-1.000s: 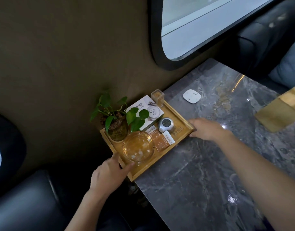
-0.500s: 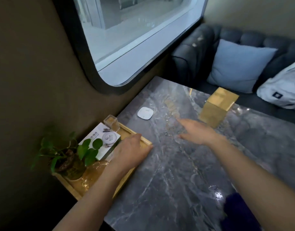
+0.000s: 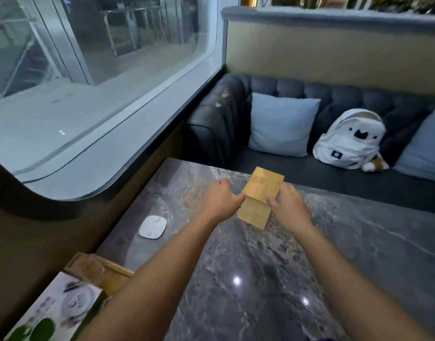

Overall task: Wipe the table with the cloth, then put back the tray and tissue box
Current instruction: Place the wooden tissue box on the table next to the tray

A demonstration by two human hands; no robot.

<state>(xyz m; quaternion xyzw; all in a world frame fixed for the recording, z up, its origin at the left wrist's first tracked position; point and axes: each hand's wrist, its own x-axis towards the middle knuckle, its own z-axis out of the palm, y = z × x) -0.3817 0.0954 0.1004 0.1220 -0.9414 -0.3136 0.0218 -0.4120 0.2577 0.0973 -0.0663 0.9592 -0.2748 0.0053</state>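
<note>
Both hands close on the wooden tissue box (image 3: pixel 260 196) at the far side of the tabletop (image 3: pixel 273 279).

The left hand (image 3: pixel 220 199) presses its fingers to the box's left face and the right hand (image 3: pixel 289 204) grips the right face, so the box sits pinched between them; whether it has left the tabletop cannot be told. The tray (image 3: pixel 108 274) lies well behind the left hand, near the elbow, against the wall. The smooth wood could slide out of a side-only squeeze, and a low carry toward the tray might clip the white puck (image 3: pixel 153 227) just left of the left wrist.
</note>
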